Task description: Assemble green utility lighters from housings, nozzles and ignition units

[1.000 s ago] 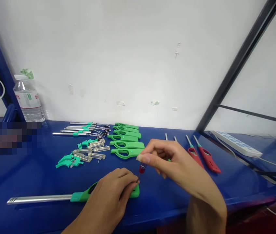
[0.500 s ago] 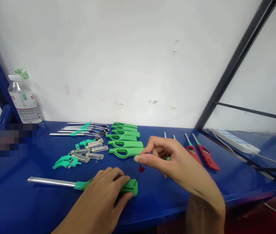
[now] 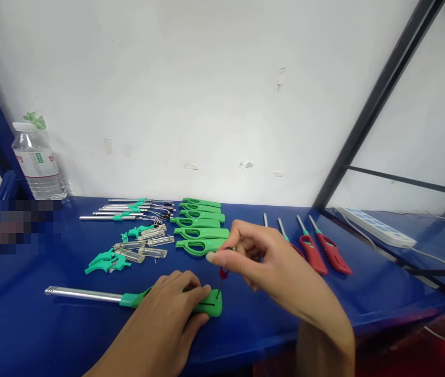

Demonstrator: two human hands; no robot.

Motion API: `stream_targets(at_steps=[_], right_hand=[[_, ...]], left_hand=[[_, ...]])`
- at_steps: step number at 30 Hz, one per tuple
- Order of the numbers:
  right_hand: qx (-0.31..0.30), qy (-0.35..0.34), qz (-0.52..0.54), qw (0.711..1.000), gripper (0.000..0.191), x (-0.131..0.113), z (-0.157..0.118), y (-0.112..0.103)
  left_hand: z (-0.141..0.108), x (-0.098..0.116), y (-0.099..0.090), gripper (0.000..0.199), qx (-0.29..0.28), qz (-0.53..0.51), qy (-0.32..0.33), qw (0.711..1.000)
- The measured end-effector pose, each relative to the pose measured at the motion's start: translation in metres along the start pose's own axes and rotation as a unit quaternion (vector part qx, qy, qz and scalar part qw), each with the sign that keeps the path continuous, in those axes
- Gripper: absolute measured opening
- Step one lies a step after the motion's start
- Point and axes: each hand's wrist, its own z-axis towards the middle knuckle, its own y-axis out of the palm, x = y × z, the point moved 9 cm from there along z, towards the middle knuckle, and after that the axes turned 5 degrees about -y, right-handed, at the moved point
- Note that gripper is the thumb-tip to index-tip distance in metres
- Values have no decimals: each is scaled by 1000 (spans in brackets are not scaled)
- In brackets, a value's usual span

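Flat on the blue table lies a green utility lighter (image 3: 211, 310) with a long metal barrel pointing left. My left hand (image 3: 167, 317) is closed over its handle, and the fingers cover much of the casing. Between the thumb and fingers of my right hand (image 3: 262, 262) is a small screwdriver (image 3: 223, 273) with a red handle. Its thin shaft slants down to the hole near the handle's right end; how deep the tip sits is hidden. Behind, several green lighter casing halves (image 3: 201, 233) are laid in a column.
Left of the casings are metal barrels with wires (image 3: 116, 217), clear fuel tanks (image 3: 154, 252) and teal triggers (image 3: 102, 260). Red lighters (image 3: 334, 253) lie to the right, near a white power strip (image 3: 379, 226). A water bottle (image 3: 40, 165) stands back left on the table (image 3: 49, 335).
My right hand and the screwdriver have shifted slightly left, and the screwdriver stands more upright. The lighter and my left hand stay almost in place.
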Motion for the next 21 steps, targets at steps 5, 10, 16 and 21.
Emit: stream_targets(at_steps=[5, 10, 16, 21], right_hand=[[65, -11, 7, 998, 32, 2, -1, -25], [53, 8, -42, 998, 29, 11, 1, -36], [-88, 70, -223, 968, 14, 41, 1, -16], [-123, 93, -321, 934, 28, 66, 2, -9]], left_hand=[[-3, 2, -4, 47, 0, 6, 15, 1000], [-8, 2, -9, 52, 7, 44, 14, 999], [-7, 9, -14, 58, -8, 107, 26, 994], [-6, 7, -19, 47, 22, 135, 46, 990]])
